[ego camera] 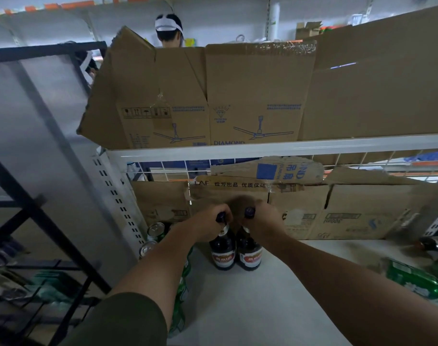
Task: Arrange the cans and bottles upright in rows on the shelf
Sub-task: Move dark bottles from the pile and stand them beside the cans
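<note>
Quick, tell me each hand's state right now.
Left hand: grips the neck of the left dark glass bottle with a red label.
Right hand: grips the neck of the matching right dark glass bottle.

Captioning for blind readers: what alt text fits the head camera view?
The left hand grips the left bottle by its neck, the right hand the right bottle; both dark bottles stand upright, side by side, on a white shelf before cardboard. Upright cans stand at left; a green can lies sideways at right.
</note>
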Available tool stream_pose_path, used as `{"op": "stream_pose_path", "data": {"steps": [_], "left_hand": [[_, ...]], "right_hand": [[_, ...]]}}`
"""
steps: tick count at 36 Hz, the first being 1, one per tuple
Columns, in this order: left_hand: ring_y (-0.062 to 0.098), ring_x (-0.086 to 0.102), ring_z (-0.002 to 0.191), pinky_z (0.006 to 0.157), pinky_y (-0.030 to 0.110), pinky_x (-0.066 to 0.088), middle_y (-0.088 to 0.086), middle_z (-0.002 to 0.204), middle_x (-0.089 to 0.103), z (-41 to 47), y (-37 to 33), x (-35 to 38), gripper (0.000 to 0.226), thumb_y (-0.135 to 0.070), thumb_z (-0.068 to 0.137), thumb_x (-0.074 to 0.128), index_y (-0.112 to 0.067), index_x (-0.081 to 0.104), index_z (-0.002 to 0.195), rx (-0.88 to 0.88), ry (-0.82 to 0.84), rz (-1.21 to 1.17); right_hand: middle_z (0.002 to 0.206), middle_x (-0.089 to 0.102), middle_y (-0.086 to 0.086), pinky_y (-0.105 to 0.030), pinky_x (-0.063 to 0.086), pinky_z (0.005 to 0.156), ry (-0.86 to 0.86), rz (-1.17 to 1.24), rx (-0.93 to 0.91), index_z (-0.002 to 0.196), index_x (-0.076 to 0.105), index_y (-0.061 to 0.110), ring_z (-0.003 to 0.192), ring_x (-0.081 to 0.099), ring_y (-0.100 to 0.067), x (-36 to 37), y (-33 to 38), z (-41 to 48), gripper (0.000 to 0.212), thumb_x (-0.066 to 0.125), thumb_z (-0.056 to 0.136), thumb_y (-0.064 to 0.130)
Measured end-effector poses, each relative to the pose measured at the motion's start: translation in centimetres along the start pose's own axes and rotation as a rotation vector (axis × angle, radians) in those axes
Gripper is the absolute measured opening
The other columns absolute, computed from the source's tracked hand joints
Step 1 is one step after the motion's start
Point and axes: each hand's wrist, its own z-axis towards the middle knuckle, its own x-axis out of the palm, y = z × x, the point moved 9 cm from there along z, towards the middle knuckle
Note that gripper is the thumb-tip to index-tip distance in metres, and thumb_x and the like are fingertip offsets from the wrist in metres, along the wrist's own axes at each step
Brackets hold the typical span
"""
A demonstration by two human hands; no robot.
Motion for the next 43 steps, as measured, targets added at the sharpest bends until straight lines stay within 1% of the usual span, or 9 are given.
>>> {"op": "stream_pose_path", "data": {"steps": [5,10,12,17,25,29,35,40,43], "left_hand": [[0.014,0.053,0.088,0.071,0.027,0.046,-0.003,0.102,0.054,-0.3,-0.7,-0.3,0.021,-0.002,0.1,0.051,-0.016,0.062,0.111,0.024,-0.034,0.019],[0.024,0.057,0.099,0.083,0.039,0.052,0.001,0.109,0.056,-0.7,-0.9,-0.3,0.021,-0.004,0.101,0.05,-0.018,0.061,0.112,0.011,-0.029,0.009],[0.021,0.057,0.096,0.078,0.034,0.051,0.001,0.108,0.056,-0.8,-0.8,-0.3,0.022,-0.003,0.101,0.05,-0.018,0.06,0.113,0.004,-0.04,0.0],[0.011,0.053,0.085,0.064,0.024,0.043,-0.002,0.103,0.054,-0.9,-0.7,-0.3,0.021,-0.003,0.101,0.048,-0.018,0.059,0.111,0.014,-0.058,-0.01],[0.013,0.054,0.091,0.068,0.024,0.046,0.003,0.112,0.055,-1.2,-0.7,-0.1,0.025,-0.001,0.101,0.047,-0.021,0.059,0.11,0.006,-0.049,-0.039],[0.009,0.055,0.092,0.067,0.022,0.044,0.001,0.11,0.057,-1.4,-0.7,0.1,0.025,-0.001,0.1,0.048,-0.022,0.06,0.11,-0.008,-0.047,-0.078],[0.017,0.061,0.097,0.074,0.028,0.05,0.002,0.107,0.063,-1.3,-0.9,-0.2,0.034,0.004,0.089,0.056,-0.023,0.063,0.109,-0.05,-0.031,-0.183],[0.006,0.057,0.11,0.091,0.033,0.048,-0.014,0.12,0.059,-0.4,-3.3,-2.5,0.027,-0.02,0.093,0.066,-0.04,0.061,0.111,0.022,-0.164,-0.188],[0.001,0.055,0.106,0.083,0.024,0.043,-0.017,0.112,0.06,0.1,-8.0,-4.2,0.02,-0.024,0.093,0.065,-0.036,0.063,0.108,0.145,-0.302,-0.115]], "right_hand": [[0.081,0.065,0.0,-0.026,0.044,0.054,-0.07,-0.028,0.01,0.091,0.06,0.017,0.066,0.056,-0.013,-0.3,0.3,-0.4,0.02,0.071,0.088,0.034],[0.073,0.054,0.005,-0.023,0.042,0.054,-0.084,-0.004,-0.001,0.095,0.057,0.019,0.065,0.054,-0.012,-0.5,0.6,-0.8,0.021,0.069,0.09,0.036],[0.073,0.052,0.007,-0.022,0.038,0.052,-0.089,-0.013,-0.007,0.095,0.052,0.02,0.063,0.051,-0.009,-0.6,0.7,-0.9,0.023,0.067,0.091,0.037],[0.093,0.06,-0.005,-0.037,0.055,0.069,-0.058,-0.042,0.0,0.114,0.052,0.014,0.079,0.06,-0.021,0.1,0.3,-1.2,0.039,0.057,0.091,0.045],[0.091,0.064,-0.004,-0.03,0.051,0.063,0.04,-0.017,-0.03,0.107,0.053,0.017,0.076,0.061,-0.017,0.1,-0.2,-2.0,0.053,0.055,0.088,0.065],[0.111,0.064,-0.003,-0.028,0.048,0.077,0.127,-0.015,-0.055,0.125,0.049,0.017,0.096,0.063,-0.02,0.5,-0.3,-2.5,0.053,0.064,0.089,0.053],[0.136,0.052,-0.009,-0.034,0.046,0.091,0.262,-0.085,-0.048,0.144,0.033,0.017,0.12,0.053,-0.028,0.7,-1.2,-3.7,0.08,0.076,0.082,0.045],[0.147,0.04,-0.015,-0.038,0.041,0.108,0.273,-0.174,-0.043,0.152,0.027,0.015,0.132,0.044,-0.031,-1.9,-2.3,-5.1,0.082,0.069,0.089,0.046],[0.152,0.034,-0.014,-0.038,0.038,0.108,0.25,-0.2,0.011,0.154,0.022,0.014,0.136,0.039,-0.031,-4.8,-3.7,-6.2,0.086,0.069,0.089,0.046]]}}
